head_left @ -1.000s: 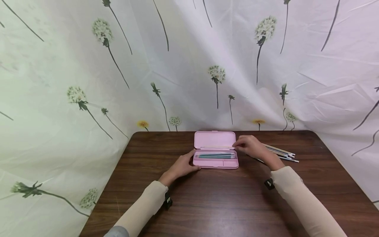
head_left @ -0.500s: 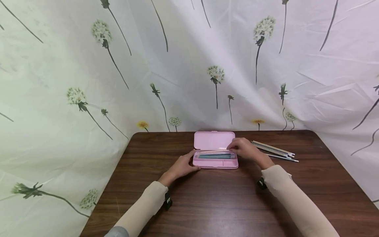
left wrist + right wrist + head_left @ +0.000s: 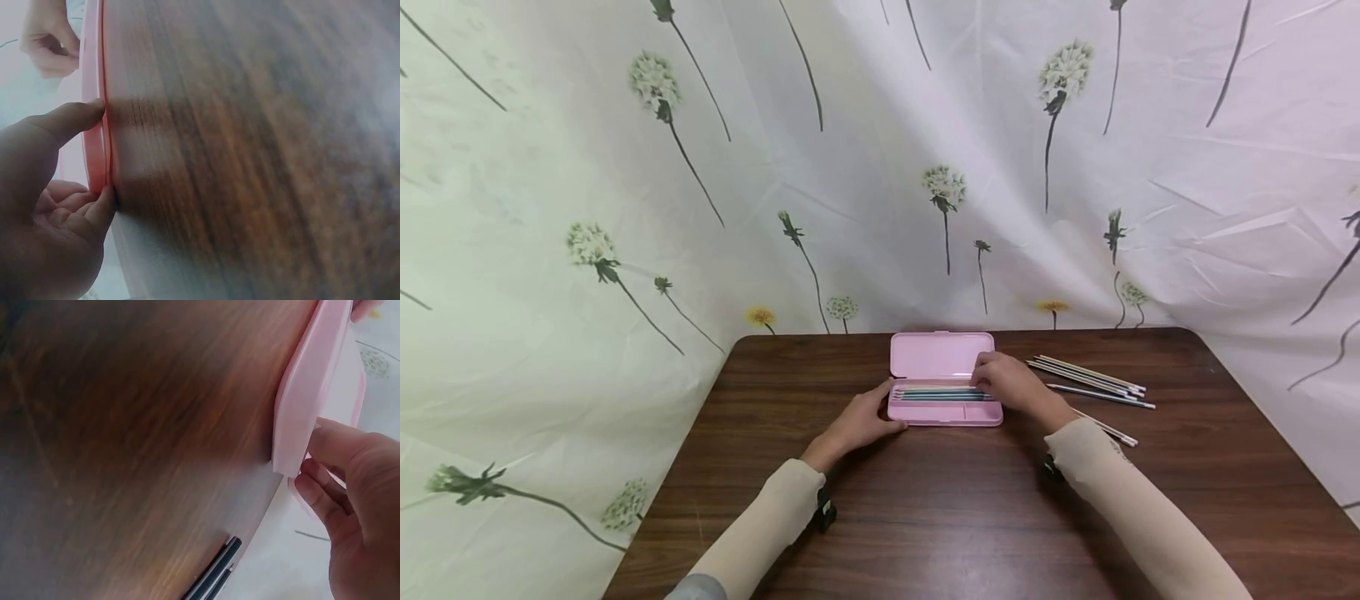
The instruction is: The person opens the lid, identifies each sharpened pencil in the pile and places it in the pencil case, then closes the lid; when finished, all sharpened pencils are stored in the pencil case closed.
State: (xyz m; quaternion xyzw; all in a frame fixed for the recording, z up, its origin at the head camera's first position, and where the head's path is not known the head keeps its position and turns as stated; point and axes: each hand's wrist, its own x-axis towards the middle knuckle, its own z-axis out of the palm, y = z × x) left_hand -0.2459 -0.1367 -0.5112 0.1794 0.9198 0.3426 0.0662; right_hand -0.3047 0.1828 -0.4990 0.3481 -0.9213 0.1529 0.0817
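Note:
A pink pencil case point(image 3: 940, 412) lies unfolded near the table's back edge, its lid point(image 3: 940, 354) leaning back. Several green pencils point(image 3: 936, 395) fill its long compartment. My left hand point(image 3: 859, 421) grips the case's left end; in the left wrist view the thumb and fingers point(image 3: 87, 119) clasp its corner. At the compartment's right end, my right hand point(image 3: 1011, 383) has curled fingertips on the end of a pale pencil point(image 3: 928, 387), which lies along the back of the compartment. The right wrist view shows thumb and fingers point(image 3: 319, 494) at the case's end, the pinched tip hidden.
Several loose pencils point(image 3: 1086, 377) lie on the wooden table point(image 3: 925, 517) to the right of the case, a darker pencil point(image 3: 1105, 395) just in front of them. Another pale pencil point(image 3: 1108, 428) shows past my right wrist. A flowered cloth point(image 3: 850, 167) hangs behind the table.
My right hand has moved left and down, bringing the pale pencil from above the hinge into the compartment. The left hand stays on the case. More loose pencils show behind the right arm.

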